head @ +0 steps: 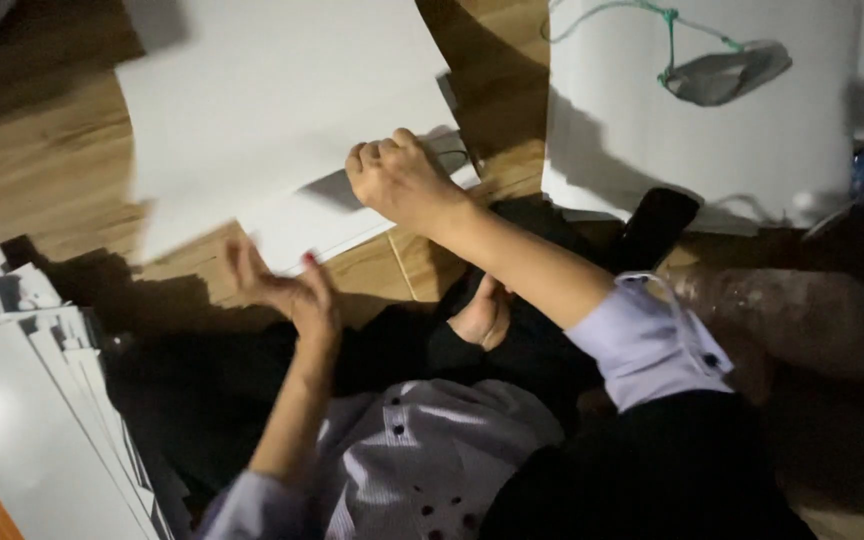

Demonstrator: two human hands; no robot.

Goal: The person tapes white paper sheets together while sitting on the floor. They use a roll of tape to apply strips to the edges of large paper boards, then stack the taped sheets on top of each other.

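1. A large white sheet (272, 110), smooth and matte, stiff-looking like card, lies on the wood floor (42, 170) at 11 o'clock in the head view; its near edge is lifted and slightly blurred.
2. Under it sits a second flat white sheet (322, 225), its lower edge showing at centre.
3. The right hand (397, 180) is curled into a loose fist, knuckles up, resting at the big sheet's right edge; whether it pinches the sheet I cannot tell.
4. The left hand (287, 285) is open, fingers spread, palm up, just below the sheet's near edge at 7 o'clock from the right hand; the two are apart.
5. At 1 o'clock, another white panel (652, 150) carries a grey mask (727, 75) with a green string.
6. At 8 o'clock, a fanned stack (32, 400) of glossy white boards.
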